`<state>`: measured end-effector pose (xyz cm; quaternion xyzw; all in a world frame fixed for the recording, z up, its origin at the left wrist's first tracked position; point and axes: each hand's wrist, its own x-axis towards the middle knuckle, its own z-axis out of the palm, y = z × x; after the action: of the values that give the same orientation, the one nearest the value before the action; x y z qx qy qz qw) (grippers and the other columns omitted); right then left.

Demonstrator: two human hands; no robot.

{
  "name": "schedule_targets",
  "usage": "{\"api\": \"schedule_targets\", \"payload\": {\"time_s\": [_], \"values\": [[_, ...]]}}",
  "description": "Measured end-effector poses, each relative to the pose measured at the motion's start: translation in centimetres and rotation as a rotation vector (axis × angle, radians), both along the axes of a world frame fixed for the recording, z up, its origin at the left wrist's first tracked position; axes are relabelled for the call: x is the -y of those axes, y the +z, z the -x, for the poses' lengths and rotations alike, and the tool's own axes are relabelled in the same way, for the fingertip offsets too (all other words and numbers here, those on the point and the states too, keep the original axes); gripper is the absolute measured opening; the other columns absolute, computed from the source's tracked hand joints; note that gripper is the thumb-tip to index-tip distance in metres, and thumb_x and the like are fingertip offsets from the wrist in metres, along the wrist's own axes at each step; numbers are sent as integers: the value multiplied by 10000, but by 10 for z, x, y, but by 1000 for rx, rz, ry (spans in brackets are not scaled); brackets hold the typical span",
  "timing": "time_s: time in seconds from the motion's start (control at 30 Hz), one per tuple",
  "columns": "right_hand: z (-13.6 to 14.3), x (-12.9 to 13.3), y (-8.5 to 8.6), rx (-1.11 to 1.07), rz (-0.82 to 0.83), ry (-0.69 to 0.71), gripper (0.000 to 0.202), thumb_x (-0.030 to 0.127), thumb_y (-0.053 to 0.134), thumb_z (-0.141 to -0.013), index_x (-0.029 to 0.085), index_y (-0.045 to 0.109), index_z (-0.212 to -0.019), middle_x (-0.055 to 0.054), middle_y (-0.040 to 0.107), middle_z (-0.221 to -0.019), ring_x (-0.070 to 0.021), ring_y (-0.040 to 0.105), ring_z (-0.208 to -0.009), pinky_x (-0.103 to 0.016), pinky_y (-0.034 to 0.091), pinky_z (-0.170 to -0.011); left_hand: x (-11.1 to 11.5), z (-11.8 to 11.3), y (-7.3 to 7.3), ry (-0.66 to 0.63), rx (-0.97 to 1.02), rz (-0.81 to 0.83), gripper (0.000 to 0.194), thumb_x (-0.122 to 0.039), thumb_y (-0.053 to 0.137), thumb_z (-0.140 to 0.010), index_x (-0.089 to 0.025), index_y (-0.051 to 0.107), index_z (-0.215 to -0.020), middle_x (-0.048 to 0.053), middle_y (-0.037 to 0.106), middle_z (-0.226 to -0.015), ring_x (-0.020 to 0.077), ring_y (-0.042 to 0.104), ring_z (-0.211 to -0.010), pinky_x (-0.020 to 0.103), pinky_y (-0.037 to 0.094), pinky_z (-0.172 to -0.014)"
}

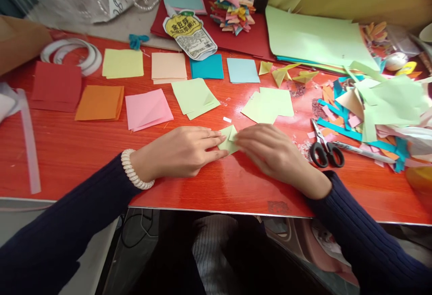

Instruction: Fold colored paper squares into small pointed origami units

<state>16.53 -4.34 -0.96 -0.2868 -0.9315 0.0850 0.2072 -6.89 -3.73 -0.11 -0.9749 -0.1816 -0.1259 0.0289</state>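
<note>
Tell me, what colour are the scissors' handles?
The scissors' handles are black, seen best in the head view.

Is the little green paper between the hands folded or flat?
Folded. The small green paper shows a raised pointy flap, and it's smaller than the green sheets behind it.

The right hand (270, 151) is blurred at center right; a brown object (20, 43) is cut off at the left edge.
</note>
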Motion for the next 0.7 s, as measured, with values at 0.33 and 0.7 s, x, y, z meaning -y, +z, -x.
{"api": "schedule_targets", "payload": {"time_s": [0.33, 0.7], "values": [[-8, 2, -5, 196, -63, -11, 519, 330, 454, -910, 8, 404, -1314, -156, 489, -1324, -235, 367, -1298, -449, 270, -1108, -1, -5, 2, 22, 10, 87, 248, -197, 419, -901, -134, 591, -1068, 98, 637, -915, 202, 591, -865, 352, 499, -771], [-10, 1, -7, 193, 12, 34, 624, 423, 370, -923, 41, 249, -1401, -152, 387, -1402, -218, 278, -1343, -471, 199, -1126, -3, -3, -4, 81, 20, 13, 195, -214, 440, -906, -166, 592, -1018, 95, 614, -1098, 198, 612, -954, 305, 533, -757]]}}
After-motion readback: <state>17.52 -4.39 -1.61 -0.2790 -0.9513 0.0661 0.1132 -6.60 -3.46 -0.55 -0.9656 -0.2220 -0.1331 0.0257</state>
